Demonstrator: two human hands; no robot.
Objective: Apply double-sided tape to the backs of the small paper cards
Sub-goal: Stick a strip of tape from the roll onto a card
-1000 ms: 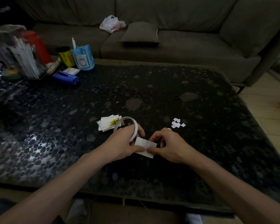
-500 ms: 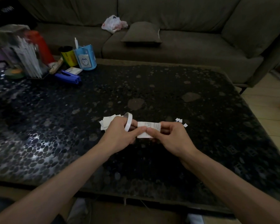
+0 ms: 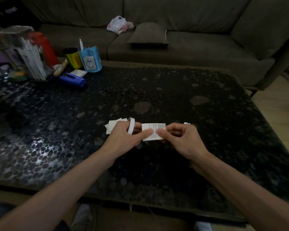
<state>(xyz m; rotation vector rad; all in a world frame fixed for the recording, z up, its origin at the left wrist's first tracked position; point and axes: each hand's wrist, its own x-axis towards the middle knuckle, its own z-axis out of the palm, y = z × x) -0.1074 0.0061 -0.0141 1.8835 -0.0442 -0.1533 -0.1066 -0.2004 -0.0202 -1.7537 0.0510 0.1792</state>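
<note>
As left hand (image 3: 123, 140) and right hand (image 3: 182, 141) pinch card (image 3: 154, 128), table (image 3: 157, 169) stretches beyond.

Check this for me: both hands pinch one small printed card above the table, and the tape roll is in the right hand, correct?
Not quite. The head view shows the tape roll in the left hand, not the right hand. Both hands do pinch the one small printed card above the table.

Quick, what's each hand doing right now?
Left hand: holds tape roll, pinches card.
Right hand: pinches card.
</note>
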